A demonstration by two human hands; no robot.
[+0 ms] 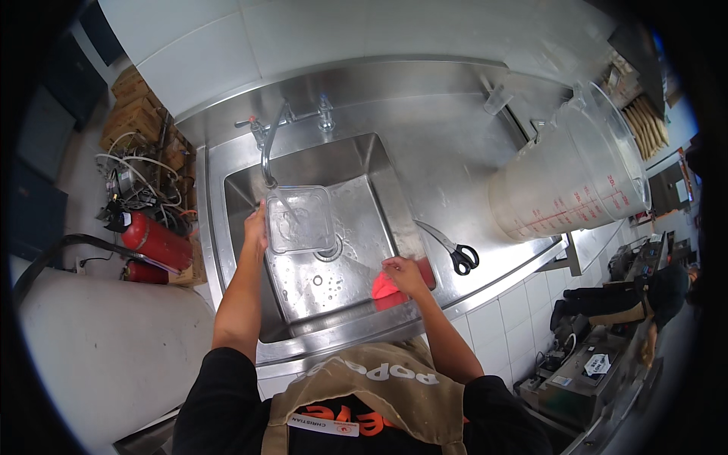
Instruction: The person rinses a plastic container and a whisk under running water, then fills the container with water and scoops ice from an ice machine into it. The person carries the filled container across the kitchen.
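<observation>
My left hand (257, 226) grips the left side of a clear plastic container (304, 242) over the sink basin (352, 227). Water runs from the curved faucet spout (267, 156) into the container. In the basin's front right corner, my right hand (404, 276) holds a bright red-pink cloth (384, 287), which hangs below the fingers. Wet drops dot the basin floor, and the round drain (330, 250) is partly covered by the container. A pair of black-handled scissors (463, 256) lies on the steel counter to the right of the basin, near my right hand.
A large clear measuring bucket (569, 170) with red markings stands on the right counter. Behind it is a small clear cup (498, 100). Red fire extinguishers (156, 242) and cardboard boxes (133, 122) are at left. Another person (631, 296) is at far right beside kitchen equipment (586, 369).
</observation>
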